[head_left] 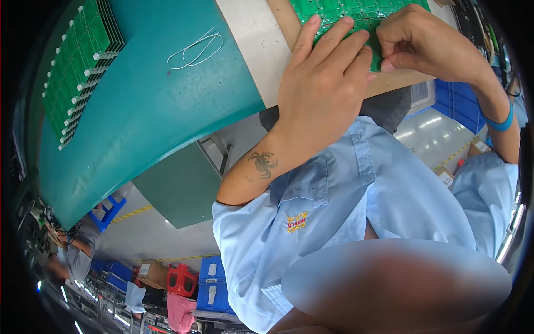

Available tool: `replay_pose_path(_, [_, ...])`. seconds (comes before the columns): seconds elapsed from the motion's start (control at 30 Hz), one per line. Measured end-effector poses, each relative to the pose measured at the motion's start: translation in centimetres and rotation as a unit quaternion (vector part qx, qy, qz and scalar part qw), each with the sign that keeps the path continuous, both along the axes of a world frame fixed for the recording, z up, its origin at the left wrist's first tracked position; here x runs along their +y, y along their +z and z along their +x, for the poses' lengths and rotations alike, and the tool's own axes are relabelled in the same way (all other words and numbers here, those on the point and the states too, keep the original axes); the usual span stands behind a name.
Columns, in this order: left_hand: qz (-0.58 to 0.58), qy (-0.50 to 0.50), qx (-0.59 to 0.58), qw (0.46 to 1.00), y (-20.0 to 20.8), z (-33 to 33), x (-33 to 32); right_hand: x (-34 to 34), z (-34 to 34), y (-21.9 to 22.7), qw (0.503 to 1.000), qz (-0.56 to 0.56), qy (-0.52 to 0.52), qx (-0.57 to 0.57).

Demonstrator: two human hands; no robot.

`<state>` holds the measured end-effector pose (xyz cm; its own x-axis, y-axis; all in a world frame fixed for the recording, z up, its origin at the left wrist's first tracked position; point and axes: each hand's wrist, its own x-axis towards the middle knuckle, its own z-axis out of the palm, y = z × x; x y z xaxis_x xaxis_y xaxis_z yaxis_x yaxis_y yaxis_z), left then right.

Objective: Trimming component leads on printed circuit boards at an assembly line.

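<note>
A green printed circuit board point(328, 10) lies on a brown board at the top of the head view, partly covered by my hands. My left hand point(325, 83) rests on it palm down, with the fingers stretched and spread. At its right side, my right hand point(420, 47) is closed, the thumb and curled fingers pinching at the board near its lower edge. Just what sits between those fingertips is hidden. A thin dark line runs across the board above the left fingertips.
On the green tabletop point(139, 111) to the left stands a stack of green circuit boards point(78, 67) with white connectors along the edges. A looped white wire point(197, 50) lies nearby. Blue bins point(459, 106) are below right. Another person point(75, 259) sits far left.
</note>
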<state>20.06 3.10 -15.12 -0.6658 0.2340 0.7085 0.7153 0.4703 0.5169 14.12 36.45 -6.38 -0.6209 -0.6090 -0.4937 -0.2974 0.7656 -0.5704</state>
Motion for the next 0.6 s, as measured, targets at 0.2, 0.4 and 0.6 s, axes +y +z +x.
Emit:
replay_pose_path(0.2, [0.015,0.009,0.018,1.0,0.0,0.1,0.2,0.2,-0.7,0.1,0.998,0.044,0.006,-0.048])
replay_pose_path(0.4, [0.049,0.015,0.026,0.998,-0.8,0.0,0.9,1.7,-0.6,0.0,0.993,0.076,0.01,-0.088])
replay_pose_path(0.6, [0.093,0.027,0.06,0.993,-0.3,-0.4,1.2,2.2,-4.1,-0.9,0.988,0.107,0.015,-0.109])
